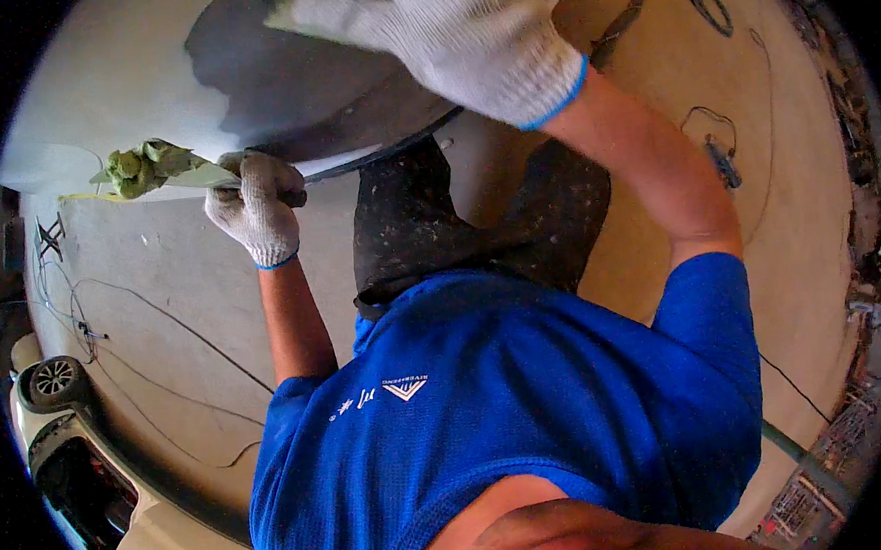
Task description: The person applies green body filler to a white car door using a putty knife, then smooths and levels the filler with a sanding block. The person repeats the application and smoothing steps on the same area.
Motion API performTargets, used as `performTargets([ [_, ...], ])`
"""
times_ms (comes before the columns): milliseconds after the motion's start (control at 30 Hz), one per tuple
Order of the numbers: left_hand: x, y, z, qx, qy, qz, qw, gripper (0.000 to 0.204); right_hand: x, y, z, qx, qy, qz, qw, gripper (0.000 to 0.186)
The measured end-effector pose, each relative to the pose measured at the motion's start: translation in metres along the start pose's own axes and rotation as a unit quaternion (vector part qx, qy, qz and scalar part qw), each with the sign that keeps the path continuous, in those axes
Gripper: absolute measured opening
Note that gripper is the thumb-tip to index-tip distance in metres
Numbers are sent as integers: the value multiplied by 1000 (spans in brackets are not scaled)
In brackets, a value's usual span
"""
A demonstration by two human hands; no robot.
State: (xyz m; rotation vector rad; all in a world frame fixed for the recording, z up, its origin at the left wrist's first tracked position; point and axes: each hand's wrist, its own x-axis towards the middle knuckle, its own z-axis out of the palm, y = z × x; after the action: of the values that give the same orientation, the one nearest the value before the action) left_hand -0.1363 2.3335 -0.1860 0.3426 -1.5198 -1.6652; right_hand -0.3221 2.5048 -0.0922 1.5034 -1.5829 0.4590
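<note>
My left hand (258,210), in a white knit glove with a blue cuff, is closed round a putty knife (218,174). A lump of yellow-green putty (141,169) clings to the knife's far end. Higher up at the right, my gloved right hand (468,44) grips a pale, flat spreader (297,16), partly blurred and cut by the top edge. Its tip lies over a dark grey patch (260,70) on a light curved car panel (121,78). Whether the spreader touches the patch, I cannot tell.
The panel's lower edge (384,148) runs just in front of my legs. Thin cables (164,314) snake over the floor at the left; another cable with a dark tool (721,161) lies right. A light-coloured car (165,528) stands lower left. Clutter (828,454) lines the right rim.
</note>
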Motion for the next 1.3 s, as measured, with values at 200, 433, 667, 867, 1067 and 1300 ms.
performTargets([
  [200,-2,-5,2,14,-1,-1,1000,29,-66,-46,-37,-30,-213,52,975,35],
  [433,0,7,10,70,5,-6,998,29,-122,-14,-39,92,-26,360,928,44],
  [667,6,0,-6,8,-37,-10,999,27,-95,-21,-4,2,22,329,944,44],
  [867,2,-1,0,18,-24,-19,999,27,-85,-64,1,57,-19,294,954,50],
  [1067,3,-13,-17,41,-25,0,999,26,-106,-59,-3,91,-20,306,947,47],
  [1300,2,-11,-12,15,-41,0,999,26,-105,-13,-12,38,48,334,940,53],
])
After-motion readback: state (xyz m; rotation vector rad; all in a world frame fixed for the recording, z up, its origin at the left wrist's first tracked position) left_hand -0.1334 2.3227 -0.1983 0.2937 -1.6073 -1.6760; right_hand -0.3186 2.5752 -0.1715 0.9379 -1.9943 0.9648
